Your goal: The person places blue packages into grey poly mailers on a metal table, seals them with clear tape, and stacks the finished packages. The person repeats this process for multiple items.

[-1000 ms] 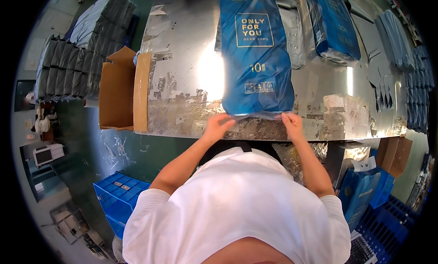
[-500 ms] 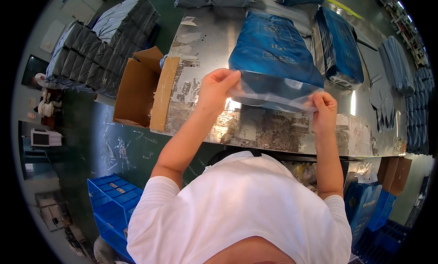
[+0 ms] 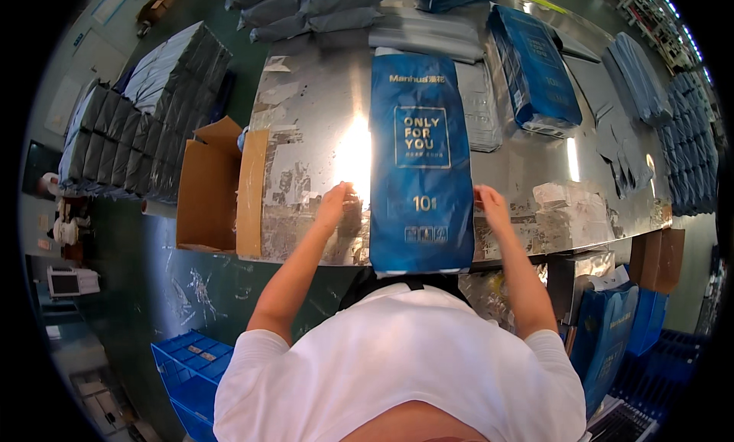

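The blue plastic package (image 3: 422, 183) had shifted to the near edge of the desk (image 3: 306, 155); left hand (image 3: 334, 203) and right hand (image 3: 492, 203) had left its clear end for its sides.

— What can't you make out at your hands?
— Your left hand (image 3: 332, 209) has blurred fingertips, and you can't tell whether your right hand (image 3: 493, 208) touches the blue package (image 3: 422, 183). That package hides part of your desk's (image 3: 310, 147) front edge.
— And farther out?
— The top border cuts off your grey bags (image 3: 313, 6). Your white shirt (image 3: 397, 350) hides some of the blue crate (image 3: 193, 355); equipment (image 3: 650, 17) at upper right is too small to identify.
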{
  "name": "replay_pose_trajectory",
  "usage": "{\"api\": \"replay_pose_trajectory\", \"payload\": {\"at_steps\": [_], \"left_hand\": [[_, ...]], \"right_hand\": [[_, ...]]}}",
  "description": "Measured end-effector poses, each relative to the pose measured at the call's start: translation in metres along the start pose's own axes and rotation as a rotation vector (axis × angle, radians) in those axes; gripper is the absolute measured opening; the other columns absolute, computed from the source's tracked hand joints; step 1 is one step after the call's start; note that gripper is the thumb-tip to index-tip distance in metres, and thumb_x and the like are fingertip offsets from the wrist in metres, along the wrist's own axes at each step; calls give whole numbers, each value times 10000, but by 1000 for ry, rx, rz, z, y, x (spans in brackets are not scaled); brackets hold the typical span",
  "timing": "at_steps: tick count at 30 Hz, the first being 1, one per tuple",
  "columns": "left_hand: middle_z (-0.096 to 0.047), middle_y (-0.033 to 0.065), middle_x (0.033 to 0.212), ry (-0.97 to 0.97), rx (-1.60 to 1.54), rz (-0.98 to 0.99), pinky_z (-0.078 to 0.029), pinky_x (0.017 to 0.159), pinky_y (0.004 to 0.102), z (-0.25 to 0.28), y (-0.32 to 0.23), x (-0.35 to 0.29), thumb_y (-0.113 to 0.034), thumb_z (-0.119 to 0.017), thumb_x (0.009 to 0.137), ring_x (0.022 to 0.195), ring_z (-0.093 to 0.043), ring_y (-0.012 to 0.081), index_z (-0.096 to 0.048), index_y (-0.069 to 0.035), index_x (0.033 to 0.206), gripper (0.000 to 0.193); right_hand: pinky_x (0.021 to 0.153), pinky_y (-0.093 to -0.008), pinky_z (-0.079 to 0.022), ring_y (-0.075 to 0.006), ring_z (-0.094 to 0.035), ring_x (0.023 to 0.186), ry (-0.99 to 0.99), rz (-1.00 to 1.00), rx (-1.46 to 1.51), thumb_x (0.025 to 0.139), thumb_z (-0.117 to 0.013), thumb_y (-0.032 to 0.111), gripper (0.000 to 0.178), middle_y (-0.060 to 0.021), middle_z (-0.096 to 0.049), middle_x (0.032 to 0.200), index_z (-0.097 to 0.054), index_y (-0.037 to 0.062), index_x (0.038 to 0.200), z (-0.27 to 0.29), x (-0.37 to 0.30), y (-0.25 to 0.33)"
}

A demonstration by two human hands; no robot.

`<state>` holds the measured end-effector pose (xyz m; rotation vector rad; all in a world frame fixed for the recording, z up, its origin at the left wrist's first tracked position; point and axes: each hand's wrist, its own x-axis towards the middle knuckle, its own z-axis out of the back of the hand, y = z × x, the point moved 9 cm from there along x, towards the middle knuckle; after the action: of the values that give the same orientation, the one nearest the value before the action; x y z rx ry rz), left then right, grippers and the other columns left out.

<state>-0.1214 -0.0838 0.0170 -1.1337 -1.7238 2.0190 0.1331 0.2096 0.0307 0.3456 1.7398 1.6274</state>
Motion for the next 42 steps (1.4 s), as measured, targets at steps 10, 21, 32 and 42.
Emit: {"api": "replay_pose_trajectory", "payload": {"at_steps": [10, 21, 32, 42], "left_hand": [[-366, 115, 1328, 135, 10, -47, -267, 990, 310, -88, -24, 27, -274, -304, 929, 1192, -366, 224, -194, -102, 1379, 494], [-561, 118, 1001, -235, 1072, -825, -437, 828, 363, -70, -174, 231, -10, -501, 683, 1003, -490, 304, -596, -57, 898, 240], [-609, 163, 857, -181, 1288, -604, -485, 672, 370, -88, -173, 340, -90, -477, 766, 823, -596, 299, -548, -12, 790, 108], [-600, 187, 898, -222, 1063, -248, -465, 711, 418, -72, -128, 335, -188, -453, 793, 847, -577, 353, -557, -45, 848, 185]], "right_hand": [[892, -320, -387, -215, -440, 1089, 32, -141, 423, 858, -514, 215, 561, -126, -446, 1208, -257, 24, 1318, -62, -10, 11], [697, -367, -469, -321, -586, 767, -346, 816, -1029, 748, -510, 66, 120, -143, -607, 812, -609, 11, 787, 25, 228, 162], [581, -423, -463, -355, -588, 669, -270, 559, -1329, 800, -481, 173, 172, -169, -604, 706, -589, 41, 817, 7, 326, 138], [700, -417, -457, -376, -572, 814, -359, 358, -968, 798, -446, 177, 217, -197, -585, 839, -573, 17, 871, 24, 301, 92]]}}
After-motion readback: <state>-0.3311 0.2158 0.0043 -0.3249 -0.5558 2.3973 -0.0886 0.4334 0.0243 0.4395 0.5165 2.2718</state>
